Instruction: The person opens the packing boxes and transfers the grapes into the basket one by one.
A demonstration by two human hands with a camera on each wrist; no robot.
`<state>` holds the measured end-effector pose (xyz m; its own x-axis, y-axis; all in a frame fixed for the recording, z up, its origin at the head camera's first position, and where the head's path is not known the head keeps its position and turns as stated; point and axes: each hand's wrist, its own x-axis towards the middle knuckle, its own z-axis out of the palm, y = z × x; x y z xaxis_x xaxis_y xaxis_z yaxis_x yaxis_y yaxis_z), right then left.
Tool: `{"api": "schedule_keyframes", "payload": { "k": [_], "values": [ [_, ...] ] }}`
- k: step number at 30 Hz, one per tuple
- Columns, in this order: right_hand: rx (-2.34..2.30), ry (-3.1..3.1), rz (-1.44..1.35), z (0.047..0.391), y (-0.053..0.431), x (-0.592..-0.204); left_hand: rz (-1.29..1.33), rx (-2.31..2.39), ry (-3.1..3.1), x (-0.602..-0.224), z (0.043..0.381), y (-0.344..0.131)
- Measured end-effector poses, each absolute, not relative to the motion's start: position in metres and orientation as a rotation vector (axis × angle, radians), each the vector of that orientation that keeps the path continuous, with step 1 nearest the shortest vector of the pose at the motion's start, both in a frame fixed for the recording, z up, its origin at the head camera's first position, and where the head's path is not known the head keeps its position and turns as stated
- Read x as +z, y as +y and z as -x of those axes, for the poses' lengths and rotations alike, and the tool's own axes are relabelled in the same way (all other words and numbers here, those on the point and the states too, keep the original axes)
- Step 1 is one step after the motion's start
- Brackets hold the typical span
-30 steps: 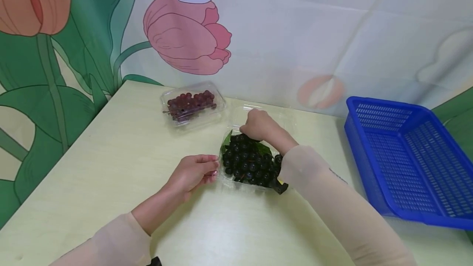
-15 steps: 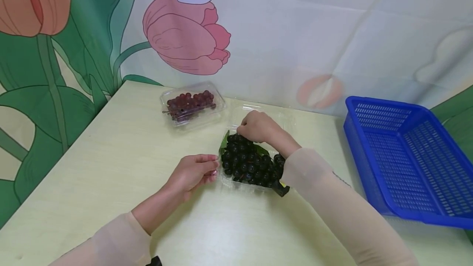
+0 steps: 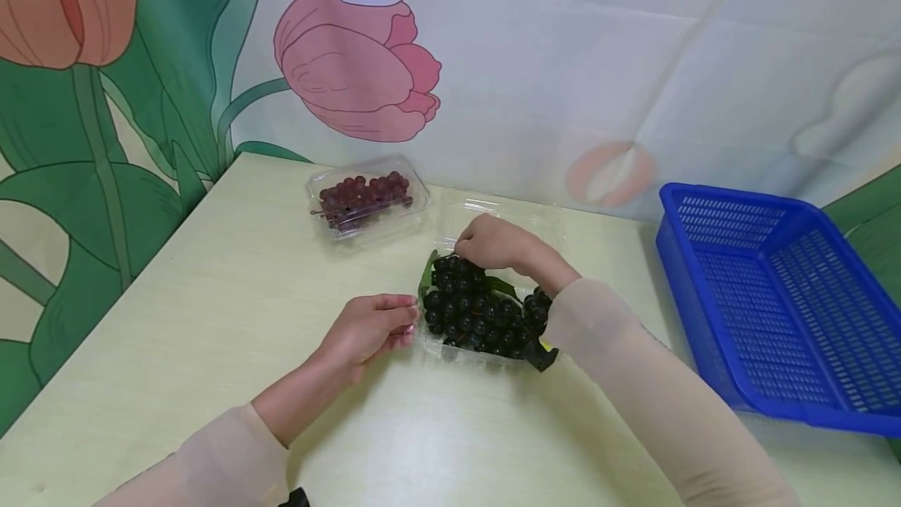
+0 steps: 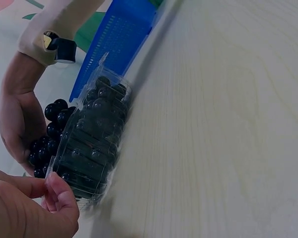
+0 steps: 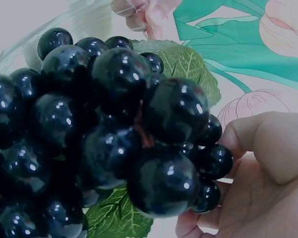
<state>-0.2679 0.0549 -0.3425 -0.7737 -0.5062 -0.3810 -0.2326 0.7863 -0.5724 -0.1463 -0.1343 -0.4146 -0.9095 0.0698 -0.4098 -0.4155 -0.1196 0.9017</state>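
Note:
A bunch of black grapes (image 3: 472, 311) with green leaves lies in a clear plastic box (image 4: 97, 129), some grapes standing above its rim. My left hand (image 3: 371, 327) pinches the box's left edge between thumb and fingers (image 4: 59, 196). At the far end of the bunch, my right hand (image 3: 496, 242) holds small grapes with its fingers and thumb; the right wrist view shows the thumb (image 5: 238, 131) against them. A green leaf (image 5: 184, 64) sticks out beside the grapes. The box's clear lid (image 3: 535, 221) lies folded open behind, partly hidden by the right hand.
Farther back on the left, another clear box (image 3: 415, 213) contains red grapes (image 3: 362, 198). A blue plastic basket (image 3: 676, 288) stands on the right side of the pale table (image 3: 211, 311). Behind the table hangs a cloth (image 3: 528, 84) printed with tulips.
My right hand and forearm have shifted slightly right, and the right end of the bunch has moved right with more of its grapes showing. My left hand keeps its place on the box.

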Motion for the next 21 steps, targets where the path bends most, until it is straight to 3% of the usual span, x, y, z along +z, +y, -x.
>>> {"api": "schedule_keyframes", "payload": {
  "k": [21],
  "values": [
    [-0.853,2.399,0.626,0.2692,0.0659,-0.3363,0.409,2.087,1.835,-0.4153,0.1468,-0.1326]
  ]
}}
